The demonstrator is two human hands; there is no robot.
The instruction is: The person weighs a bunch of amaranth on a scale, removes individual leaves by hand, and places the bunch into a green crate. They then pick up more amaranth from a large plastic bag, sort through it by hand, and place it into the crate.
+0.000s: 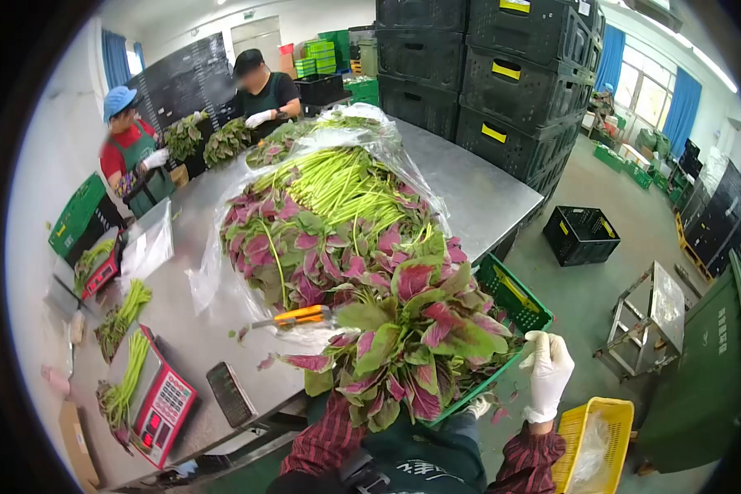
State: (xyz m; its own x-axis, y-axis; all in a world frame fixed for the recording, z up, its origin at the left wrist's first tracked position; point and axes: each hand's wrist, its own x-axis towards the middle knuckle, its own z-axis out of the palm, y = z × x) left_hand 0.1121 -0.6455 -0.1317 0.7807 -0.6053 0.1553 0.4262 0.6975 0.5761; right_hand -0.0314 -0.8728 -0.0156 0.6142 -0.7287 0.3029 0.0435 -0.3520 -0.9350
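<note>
one gloved right hand point(547, 372) past table edge point(502, 235).

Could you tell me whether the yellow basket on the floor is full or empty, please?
Nearly empty: the yellow basket holds only a crumpled clear plastic bag; its mesh walls show bare inside.

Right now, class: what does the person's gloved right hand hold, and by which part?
The right hand grips the bunch of red-green amaranth at its right edge; exact contact is hidden by leaves.

Honestly nothing here is coming through readable. The far-left blackboard point(185, 80) is showing chalk rows too blurry to make out, the yellow labels on the black crates point(510, 74) are looking blank, and the near-left red scale point(163, 405) keypad is maybe showing digits, too small.
</note>
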